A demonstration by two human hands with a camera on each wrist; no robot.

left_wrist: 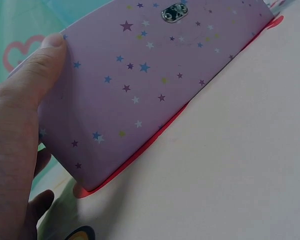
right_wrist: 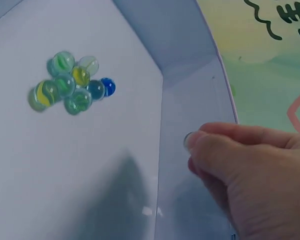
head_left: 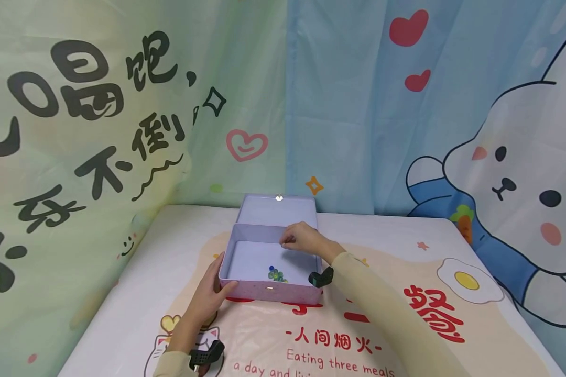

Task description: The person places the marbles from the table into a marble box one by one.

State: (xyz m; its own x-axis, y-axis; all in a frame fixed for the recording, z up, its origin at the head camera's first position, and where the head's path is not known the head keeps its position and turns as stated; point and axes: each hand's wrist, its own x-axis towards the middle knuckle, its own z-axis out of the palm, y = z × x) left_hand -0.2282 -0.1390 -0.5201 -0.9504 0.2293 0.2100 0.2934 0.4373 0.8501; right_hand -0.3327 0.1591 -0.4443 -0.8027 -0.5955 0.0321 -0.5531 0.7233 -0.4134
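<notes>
A lilac box [head_left: 271,293] with a star pattern on its outside stands on the table, its lid [head_left: 259,209] folded back. My left hand [head_left: 207,293] grips the near left corner, with the thumb [left_wrist: 47,60] on the front wall and the other fingers round the left side. Over the inside of the box, near its back wall, my right hand [head_left: 306,241] pinches a small glass marble [right_wrist: 188,142] between thumb and fingertips. A cluster of several glass marbles [right_wrist: 65,84], green, yellow, clear and blue, lies on the white floor of the box close to the front wall.
A printed cloth [head_left: 358,309] with red lettering and a fried egg picture covers the table. Behind the table hangs a curtain [head_left: 339,131] with hearts and a white rabbit. Black wrist cameras [head_left: 206,354] sit on both wrists. A metal clasp [left_wrist: 174,12] is on the box front.
</notes>
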